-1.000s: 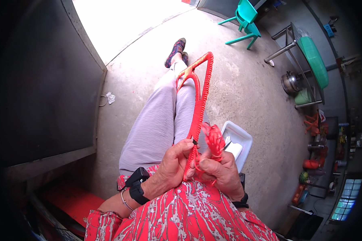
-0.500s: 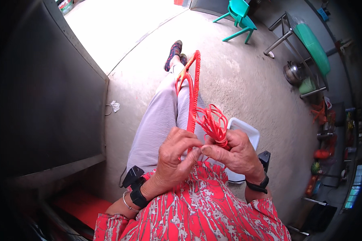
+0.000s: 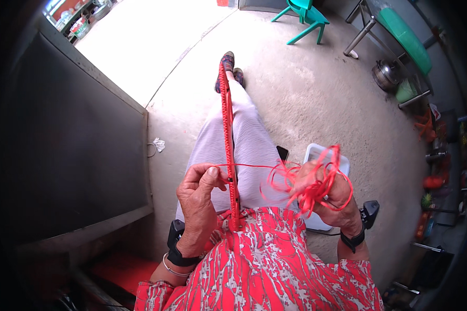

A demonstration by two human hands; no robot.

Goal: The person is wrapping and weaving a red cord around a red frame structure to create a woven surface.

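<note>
A thin red cord (image 3: 257, 166) runs level and taut across my lap between both hands. Its left part is pinched between the thumb and fingers of my left hand (image 3: 198, 194). My right hand (image 3: 342, 192) is closed on a loose, looping bundle of the same red cord (image 3: 316, 192), blurred by motion. Upright over my legs stands a long, narrow red piece with a braided edge (image 3: 227, 124), seen nearly edge-on. Its lower end rests at my patterned shirt, and the taut cord crosses it. My left fingertips are right beside it; whether they touch it I cannot tell.
A white plastic tray (image 3: 343, 165) lies by my right leg, with a dark phone (image 3: 282, 153) near it. Farther off are a green chair (image 3: 308, 20), a metal-framed table (image 3: 366, 33) and a steel pot (image 3: 385, 75). A dark panel (image 3: 88, 150) stands at left.
My hands have moved apart, drawing a length of cord out between them. The cord bundle has spread into looser loops. The braided red piece has turned edge-on and shifted left.
</note>
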